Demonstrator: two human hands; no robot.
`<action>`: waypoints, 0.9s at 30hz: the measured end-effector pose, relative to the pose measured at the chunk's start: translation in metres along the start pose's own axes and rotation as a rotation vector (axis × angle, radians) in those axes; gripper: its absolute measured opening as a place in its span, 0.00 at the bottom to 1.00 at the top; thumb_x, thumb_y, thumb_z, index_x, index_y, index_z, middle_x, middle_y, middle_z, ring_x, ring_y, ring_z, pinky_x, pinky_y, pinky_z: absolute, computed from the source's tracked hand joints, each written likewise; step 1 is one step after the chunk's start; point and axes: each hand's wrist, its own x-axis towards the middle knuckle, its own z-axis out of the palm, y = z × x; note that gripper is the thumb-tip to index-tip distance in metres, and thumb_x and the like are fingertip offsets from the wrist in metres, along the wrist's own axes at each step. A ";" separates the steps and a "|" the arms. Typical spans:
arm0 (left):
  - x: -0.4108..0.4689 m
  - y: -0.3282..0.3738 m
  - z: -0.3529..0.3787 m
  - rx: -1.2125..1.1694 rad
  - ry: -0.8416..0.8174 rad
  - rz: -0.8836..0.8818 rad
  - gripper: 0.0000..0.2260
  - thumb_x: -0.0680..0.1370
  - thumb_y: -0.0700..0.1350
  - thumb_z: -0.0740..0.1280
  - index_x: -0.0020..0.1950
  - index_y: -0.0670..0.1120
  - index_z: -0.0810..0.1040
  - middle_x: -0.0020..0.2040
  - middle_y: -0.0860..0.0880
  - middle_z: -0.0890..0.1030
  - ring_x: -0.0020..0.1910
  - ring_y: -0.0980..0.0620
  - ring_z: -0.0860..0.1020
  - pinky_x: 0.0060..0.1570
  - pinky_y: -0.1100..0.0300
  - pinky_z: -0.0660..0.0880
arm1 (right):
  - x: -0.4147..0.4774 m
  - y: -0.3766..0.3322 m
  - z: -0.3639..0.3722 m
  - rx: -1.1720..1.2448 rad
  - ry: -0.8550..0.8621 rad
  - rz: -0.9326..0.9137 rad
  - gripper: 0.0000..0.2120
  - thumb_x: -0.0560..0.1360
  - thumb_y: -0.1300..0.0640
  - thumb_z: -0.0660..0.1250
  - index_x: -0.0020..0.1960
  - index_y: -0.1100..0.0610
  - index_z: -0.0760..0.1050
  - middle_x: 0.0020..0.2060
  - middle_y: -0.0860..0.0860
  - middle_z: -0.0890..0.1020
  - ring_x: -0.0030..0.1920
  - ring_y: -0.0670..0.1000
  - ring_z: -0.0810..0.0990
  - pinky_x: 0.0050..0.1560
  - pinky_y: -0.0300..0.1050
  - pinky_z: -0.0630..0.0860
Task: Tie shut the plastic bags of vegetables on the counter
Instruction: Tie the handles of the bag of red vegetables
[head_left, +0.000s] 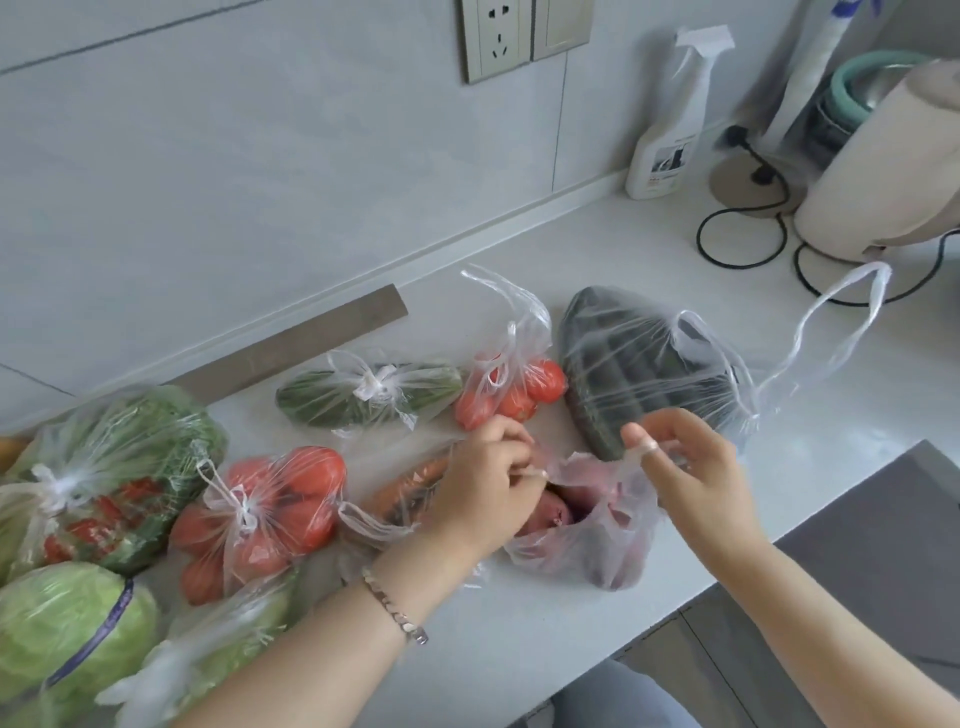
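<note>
**Asker:** What does the bag look like?

**Me:** It is a thin, clear bag with a faint pink cast, soft and crumpled. Its mouth gapes open toward me, untied. Inside lie rounded, reddish-purple vegetables; I cannot tell which kind.

**Asker:** Where is it?

**Me:** It sits on the pale tabletop, near the front edge, directly under my hands. The carrots, in their own bag, lie just beside it on the left. A dark, ridged squash, also bagged, lies just behind it.

**Asker:** How do your fingers hold it?

**Me:** My left hand reaches over the bag's left rim. Its fingers are curled tight and pinch one handle strip at the mouth. My right hand is raised above the right rim. The other handle strip is looped over one finger there, with the thumb close by and the remaining fingers loosely bent. The open rim spans between both hands, and the bag's body rests slack on the tabletop below them.

**Asker:** What else is close?

**Me:** To the left are knotted bags of tomatoes, cucumbers and greens. Behind my left hand is a second tomato bag with its handles loose.
</note>
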 end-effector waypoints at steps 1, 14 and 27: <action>0.002 0.006 -0.006 -0.090 -0.010 -0.058 0.14 0.72 0.43 0.65 0.26 0.47 0.71 0.44 0.54 0.76 0.34 0.60 0.73 0.37 0.74 0.65 | 0.001 0.001 0.002 0.127 0.049 0.081 0.10 0.75 0.56 0.65 0.36 0.56 0.72 0.26 0.44 0.76 0.25 0.40 0.73 0.26 0.29 0.68; -0.004 0.041 -0.012 -0.672 -0.137 -0.183 0.10 0.72 0.46 0.60 0.36 0.53 0.80 0.39 0.56 0.82 0.46 0.58 0.79 0.51 0.67 0.73 | 0.056 0.011 -0.005 0.658 -0.417 0.388 0.05 0.56 0.61 0.53 0.27 0.54 0.56 0.18 0.44 0.58 0.19 0.44 0.53 0.23 0.33 0.52; 0.009 0.053 0.043 -0.812 0.251 -0.754 0.08 0.77 0.35 0.62 0.48 0.47 0.78 0.25 0.50 0.80 0.21 0.54 0.67 0.20 0.67 0.58 | 0.086 0.038 0.031 0.474 -0.668 0.705 0.19 0.74 0.65 0.51 0.28 0.61 0.72 0.24 0.53 0.67 0.24 0.48 0.61 0.26 0.39 0.58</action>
